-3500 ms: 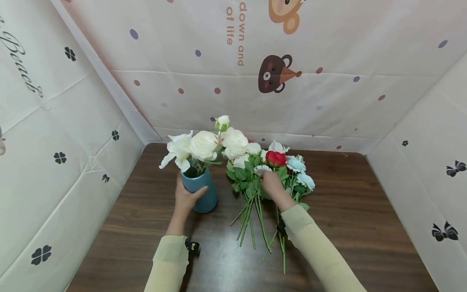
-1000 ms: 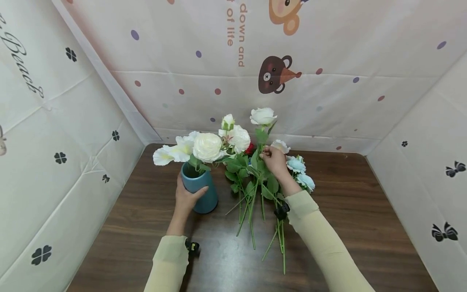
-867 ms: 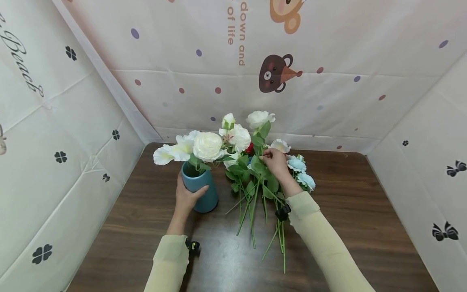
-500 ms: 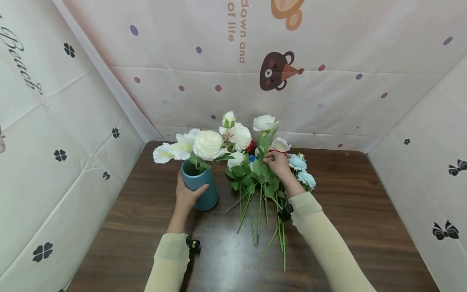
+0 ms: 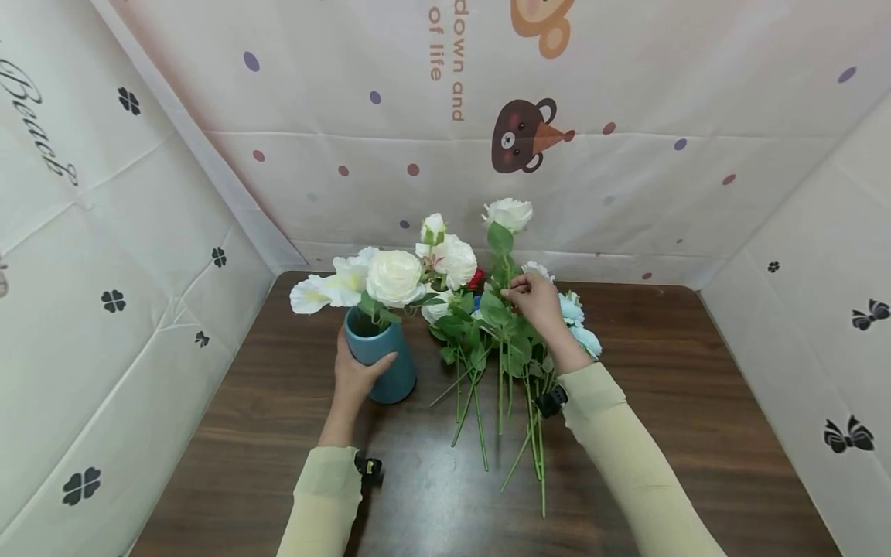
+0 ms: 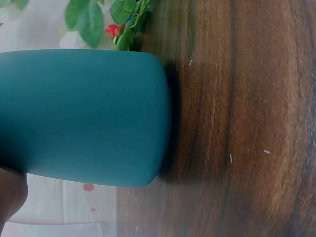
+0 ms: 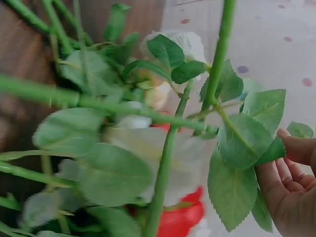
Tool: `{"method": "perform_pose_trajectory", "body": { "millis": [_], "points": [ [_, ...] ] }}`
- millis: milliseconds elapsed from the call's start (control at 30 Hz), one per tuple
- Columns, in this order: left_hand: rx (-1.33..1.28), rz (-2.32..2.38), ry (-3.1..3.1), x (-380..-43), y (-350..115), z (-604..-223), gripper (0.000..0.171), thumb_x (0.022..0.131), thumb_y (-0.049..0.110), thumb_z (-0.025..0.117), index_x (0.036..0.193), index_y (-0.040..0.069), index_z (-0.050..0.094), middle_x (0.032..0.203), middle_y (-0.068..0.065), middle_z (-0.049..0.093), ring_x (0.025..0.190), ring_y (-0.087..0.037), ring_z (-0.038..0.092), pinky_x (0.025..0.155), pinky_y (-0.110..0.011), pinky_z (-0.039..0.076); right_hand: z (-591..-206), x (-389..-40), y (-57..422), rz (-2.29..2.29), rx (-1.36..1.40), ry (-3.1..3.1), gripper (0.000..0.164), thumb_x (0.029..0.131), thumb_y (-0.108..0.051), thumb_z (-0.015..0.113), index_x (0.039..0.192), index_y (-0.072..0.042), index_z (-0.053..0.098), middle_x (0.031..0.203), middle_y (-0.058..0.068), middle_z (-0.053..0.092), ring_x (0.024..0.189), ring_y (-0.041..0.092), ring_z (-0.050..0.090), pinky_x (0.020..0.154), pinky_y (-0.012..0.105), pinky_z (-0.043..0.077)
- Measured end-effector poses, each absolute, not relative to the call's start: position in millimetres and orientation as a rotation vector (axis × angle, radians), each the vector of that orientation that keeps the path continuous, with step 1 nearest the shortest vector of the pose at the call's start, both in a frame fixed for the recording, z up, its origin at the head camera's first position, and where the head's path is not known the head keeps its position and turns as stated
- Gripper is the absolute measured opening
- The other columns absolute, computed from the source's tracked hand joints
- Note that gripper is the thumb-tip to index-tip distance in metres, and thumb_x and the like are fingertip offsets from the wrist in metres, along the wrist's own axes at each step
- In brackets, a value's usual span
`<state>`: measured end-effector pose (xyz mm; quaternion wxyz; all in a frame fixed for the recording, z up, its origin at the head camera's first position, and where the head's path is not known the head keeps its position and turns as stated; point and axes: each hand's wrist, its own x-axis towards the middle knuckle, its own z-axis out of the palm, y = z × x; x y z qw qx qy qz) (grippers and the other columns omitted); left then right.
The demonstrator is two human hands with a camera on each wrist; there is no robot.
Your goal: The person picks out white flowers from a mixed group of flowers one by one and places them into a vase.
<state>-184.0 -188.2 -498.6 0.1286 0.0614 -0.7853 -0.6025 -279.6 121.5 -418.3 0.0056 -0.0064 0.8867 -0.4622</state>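
Observation:
My left hand (image 5: 355, 375) grips a blue-green vase (image 5: 399, 375) that stands on the table; in the left wrist view the vase (image 6: 89, 118) fills much of the frame. Large white flowers (image 5: 394, 277) lean out of its mouth. Right of the vase, my right hand (image 5: 541, 308) pinches the green stem of a white rose (image 5: 508, 214), its bloom upright above the other flowers. The right wrist view has that hand (image 7: 291, 192) at the rose's leaves (image 7: 242, 143), with stems crossing in front.
More flowers lie in a heap on the brown table (image 5: 647, 418), their stems (image 5: 480, 425) toward me. Among them are light blue blooms (image 5: 586, 340) and a red one (image 5: 476, 278). A printed white cloth (image 5: 626, 178) hangs behind and at both sides.
Since the earliest frame my right hand has lifted the white rose up from the heap, and lately it rose a bit higher. The vase's flowers shifted slightly; my left hand stayed put.

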Motion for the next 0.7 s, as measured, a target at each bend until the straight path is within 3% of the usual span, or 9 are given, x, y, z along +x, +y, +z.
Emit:
{"method": "perform_pose_trajectory", "body": {
  "millis": [433, 700],
  "points": [
    [0.174, -1.769, -2.292, -184, -190, -499, 0.107, 0.079, 0.016, 0.080, 0.163, 0.005, 0.016, 0.160, -0.027, 0.034, 0.144, -0.048, 0.038, 0.115, -0.068, 0.033, -381, -266, 119, -1.544, -0.080, 2.967, 0.028, 0.100, -0.015, 0.064, 0.117, 0.008, 0.062, 0.113, 0.028, 0.068, 0.100, 0.039, 0.066, 0.081, 0.043, 0.053],
    [0.168, -1.763, -2.303, -184, -190, -500, 0.106, 0.080, 0.017, 0.079, 0.163, 0.005, 0.015, 0.159, -0.027, 0.035, 0.143, -0.047, 0.040, 0.114, -0.068, 0.033, -380, -261, 118, -1.598, -0.083, 2.984, 0.024, 0.101, -0.013, 0.063, 0.114, 0.007, 0.059, 0.109, 0.027, 0.067, 0.096, 0.037, 0.065, 0.078, 0.035, 0.051]
  ]
}}
